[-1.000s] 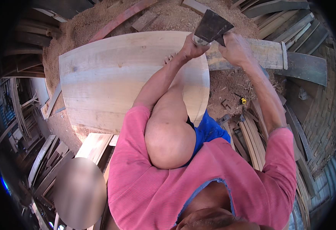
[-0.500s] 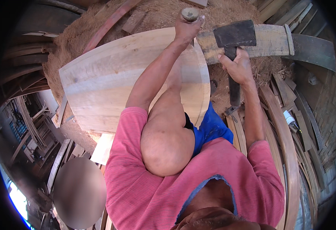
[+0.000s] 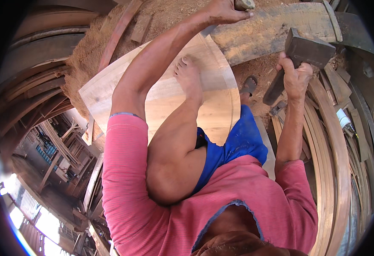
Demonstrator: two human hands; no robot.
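Observation:
My left hand (image 3: pixel 229 10) is wrapped round the thick wooden handle (image 3: pixel 244 4) of a chisel at the far edge of the view. Part of its flat grey blade (image 3: pixel 208 30) shows below the hand, near the far end of a pale curved wooden board (image 3: pixel 217 102). Off to the right, my right hand (image 3: pixel 297 77) grips a dark mallet (image 3: pixel 310 49) close under its blocky head, the handle slanting down to the left. Mallet and chisel are well apart. My bare foot (image 3: pixel 189 74) rests on top of the board.
A weathered plank (image 3: pixel 276 27) lies beyond the board on wood shavings. Long curved timber strips (image 3: pixel 330 158) run along my right side, near a white container (image 3: pixel 344 119). My other foot wears a dark sandal (image 3: pixel 249 85). Stacked planks (image 3: pixel 37 64) stand at left.
My left hand has moved farther away and to the right with the chisel. The mallet in my right hand has shifted right and tilted. The view has swung too.

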